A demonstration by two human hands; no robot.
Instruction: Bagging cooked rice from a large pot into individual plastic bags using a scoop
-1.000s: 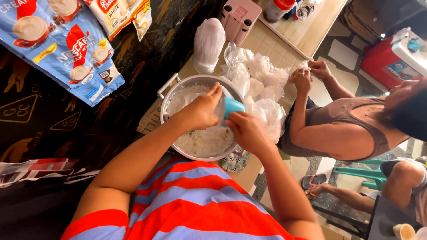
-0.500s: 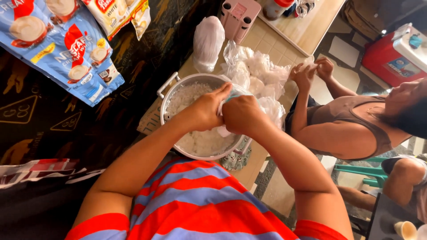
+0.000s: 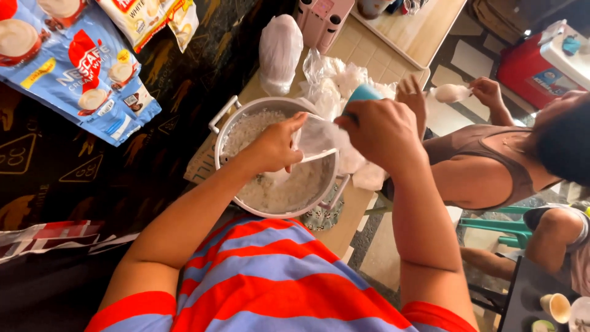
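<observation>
A metal pot (image 3: 228, 120) of cooked white rice stands on the counter in front of me. My left hand (image 3: 276, 145) holds a small clear plastic bag (image 3: 319, 136) open over the pot. My right hand (image 3: 381, 130) grips a light blue cup (image 3: 362, 93), tilted at the bag's mouth. Behind them lies a heap of filled plastic bags (image 3: 344, 79).
A person in a brown top sits at right, their hands (image 3: 485, 92) on a small filled bag (image 3: 450, 93). A tied white bag (image 3: 280, 52) and a pink holder (image 3: 322, 18) stand at the counter's back. Sachet strips (image 3: 74, 67) hang at left. A red cooler (image 3: 528, 64) is at far right.
My right hand has lifted the blue cup out of the pot and up to the bag's mouth. My left hand now holds the bag open above the rice.
</observation>
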